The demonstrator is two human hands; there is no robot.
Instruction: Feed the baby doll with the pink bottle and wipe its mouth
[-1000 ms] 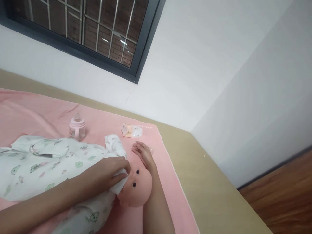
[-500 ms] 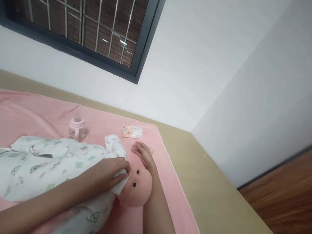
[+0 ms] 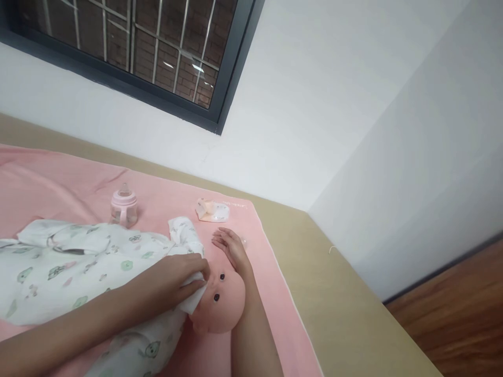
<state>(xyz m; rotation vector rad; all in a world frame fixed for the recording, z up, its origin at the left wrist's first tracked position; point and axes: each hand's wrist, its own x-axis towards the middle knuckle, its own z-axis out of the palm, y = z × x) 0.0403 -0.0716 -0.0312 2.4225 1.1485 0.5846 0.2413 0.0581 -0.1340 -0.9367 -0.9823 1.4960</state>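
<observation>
A baby doll (image 3: 226, 311) lies on its back on a pink blanket (image 3: 165, 189), dressed in a white outfit (image 3: 129, 264) with green and pink prints. My left hand (image 3: 183, 275) is closed on a white wipe (image 3: 195, 299), pressed to the doll's mouth and chin, which it partly hides. Beyond the doll's head rests my right hand (image 3: 231, 247), open, with fingers loosely stretched out and nothing in it. The right forearm runs along the crown of the doll's head, touching it.
A pink-capped baby bottle (image 3: 124, 208) stands upright behind the doll. An opened wipes packet (image 3: 213, 211) lies near the blanket's far corner. A small clear object (image 3: 244, 241) shows beside my right wrist. White walls and a barred window (image 3: 157, 50) border the wooden surface (image 3: 302, 262).
</observation>
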